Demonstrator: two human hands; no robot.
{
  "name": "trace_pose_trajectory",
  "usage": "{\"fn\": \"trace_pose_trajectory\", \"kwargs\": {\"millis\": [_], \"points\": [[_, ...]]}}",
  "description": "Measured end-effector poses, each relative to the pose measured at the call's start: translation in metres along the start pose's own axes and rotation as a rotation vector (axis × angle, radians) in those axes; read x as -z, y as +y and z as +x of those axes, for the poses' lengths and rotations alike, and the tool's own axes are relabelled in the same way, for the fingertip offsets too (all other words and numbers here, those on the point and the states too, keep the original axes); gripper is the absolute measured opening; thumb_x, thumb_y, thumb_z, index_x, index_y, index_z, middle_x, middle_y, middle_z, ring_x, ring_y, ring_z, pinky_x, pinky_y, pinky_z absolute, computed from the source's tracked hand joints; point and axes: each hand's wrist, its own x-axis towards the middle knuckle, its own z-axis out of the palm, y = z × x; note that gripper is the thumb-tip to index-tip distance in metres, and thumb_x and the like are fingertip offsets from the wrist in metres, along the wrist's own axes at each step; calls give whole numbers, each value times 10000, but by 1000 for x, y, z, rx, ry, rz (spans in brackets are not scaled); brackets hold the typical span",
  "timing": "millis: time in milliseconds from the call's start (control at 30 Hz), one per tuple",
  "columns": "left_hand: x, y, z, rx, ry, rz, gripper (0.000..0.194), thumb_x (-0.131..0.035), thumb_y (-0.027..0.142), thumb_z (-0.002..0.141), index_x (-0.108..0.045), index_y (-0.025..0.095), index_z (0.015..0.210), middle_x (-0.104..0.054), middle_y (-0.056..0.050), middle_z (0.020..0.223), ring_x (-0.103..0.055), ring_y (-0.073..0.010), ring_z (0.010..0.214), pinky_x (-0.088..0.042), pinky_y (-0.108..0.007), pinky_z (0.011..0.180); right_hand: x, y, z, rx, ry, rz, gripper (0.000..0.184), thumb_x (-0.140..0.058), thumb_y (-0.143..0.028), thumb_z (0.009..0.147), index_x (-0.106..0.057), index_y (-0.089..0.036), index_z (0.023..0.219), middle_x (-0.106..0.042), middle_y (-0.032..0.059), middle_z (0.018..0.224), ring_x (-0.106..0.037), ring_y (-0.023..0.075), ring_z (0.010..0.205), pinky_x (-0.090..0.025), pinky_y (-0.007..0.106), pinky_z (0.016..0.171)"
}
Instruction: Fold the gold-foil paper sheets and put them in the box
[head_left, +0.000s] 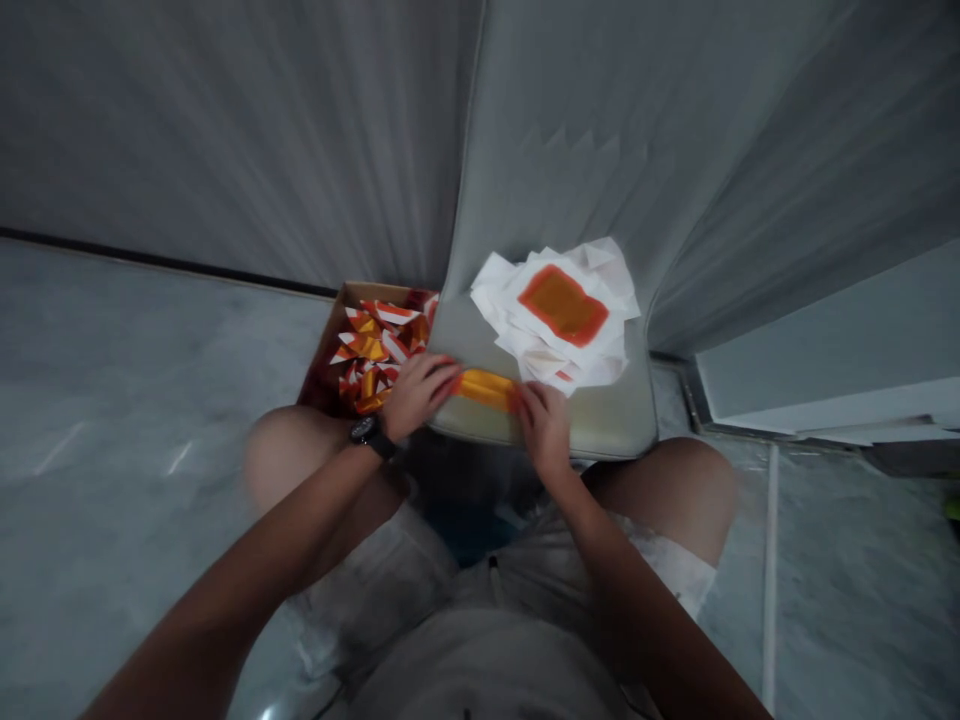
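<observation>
A folded strip of orange-gold joss paper (486,388) lies level over the front of the grey chair seat (611,425). My left hand (420,390), below a black wristwatch (373,435), has its fingers closed on the strip's left end. At the right end, the fingers of my right hand (545,425) pinch the paper. Just beyond that hand rests a loose, fanned pile of white joss paper sheets (495,290). The top sheet bears an orange-red rectangle with a gold-brown middle (564,304). My fingers hide both tips of the strip.
Left of the seat, a cardboard box (321,358) holds several folded red, white and gold paper pieces (386,335). The chair back (585,130) rises behind the pile, against a grey curtain (262,130). My knees flank the seat. A pale panel (840,340) stands at right.
</observation>
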Motion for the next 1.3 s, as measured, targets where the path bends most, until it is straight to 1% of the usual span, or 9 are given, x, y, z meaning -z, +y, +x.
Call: {"fn": "trace_pose_trajectory", "kwargs": {"millis": [133, 300, 667, 767, 867, 933, 1000, 1200, 1300], "points": [[1, 10, -2, -163, -226, -59, 486, -432, 215, 1028, -515, 265, 1504, -554, -73, 1530, -465, -214, 1452, -351, -483, 1240, 1, -4, 1, 188, -166, -26, 418, -398, -258, 1073, -594, -156, 1428, -619, 155, 1439, -509, 271, 1394, -373, 498, 1200], [-1, 25, -8, -72, -283, 48, 639, -497, 386, 999, -379, 194, 1598, -405, -99, 1637, -311, -301, 1551, -185, -564, 1297, 7, -13, 2, 194, -364, -65, 615, -424, -425, 1065, -382, -85, 1576, -421, 189, 1615, -352, 295, 1528, -273, 534, 1262], [-5, 28, -3, 10, -190, 19, 580, -529, 435, 982, -507, 177, 1502, -532, -140, 1542, -443, -293, 1475, -277, -550, 1258, -2, -16, 10, 157, -241, -58, 455, -521, -351, 1027, -580, -134, 1423, -612, 203, 1444, -553, 323, 1362, -429, 514, 1132], [-4, 44, -3, 107, -62, 4, 465, -548, 397, 985, -580, 181, 1396, -568, -154, 1491, -467, -303, 1442, -320, -559, 1229, 1, -18, 9, 151, -192, -53, 367, -499, -175, 1008, -634, -161, 1349, -692, 182, 1336, -621, 305, 1268, -435, 504, 1109], [-2, 81, -8, 326, 257, 4, 350, -595, 363, 965, -607, 187, 1266, -596, -177, 1372, -510, -319, 1351, -404, -538, 1152, 15, -30, 1, 45, -114, -18, 358, -466, -143, 1010, -651, -145, 1316, -715, 186, 1287, -634, 317, 1235, -406, 540, 1120], [-3, 113, -13, 492, 423, -95, 310, -646, 406, 940, -588, 205, 1168, -633, -133, 1183, -605, -268, 1124, -506, -452, 1003, 28, -46, -10, -65, -63, 48, 365, -437, -190, 1031, -654, -126, 1318, -707, 198, 1293, -643, 324, 1213, -449, 526, 1073], [-6, 142, -15, 626, 469, -292, 380, -693, 474, 904, -541, 213, 1134, -619, -77, 1045, -612, -205, 912, -541, -353, 821, 42, -63, -22, -145, -31, 149, 394, -405, -218, 1043, -653, -130, 1336, -711, 195, 1284, -667, 310, 1172, -493, 487, 1030], [-11, 174, -9, 688, 250, -677, 366, -558, 569, 969, -576, 203, 985, -611, -18, 882, -594, -163, 834, -501, -290, 796, 68, -87, -48, -187, -166, 538, 387, -418, -277, 1056, -644, -226, 1365, -762, 88, 1217, -737, 239, 1071, -592, 362, 930], [-6, 173, -7, 639, 96, -729, 400, -531, 590, 975, -590, 198, 920, -604, -11, 850, -578, -159, 810, -487, -279, 762, 73, -83, -56, -178, -178, 562, 416, -409, -287, 1063, -611, -189, 1413, -667, 108, 1399, -645, 238, 1283, -520, 391, 1104]]}}
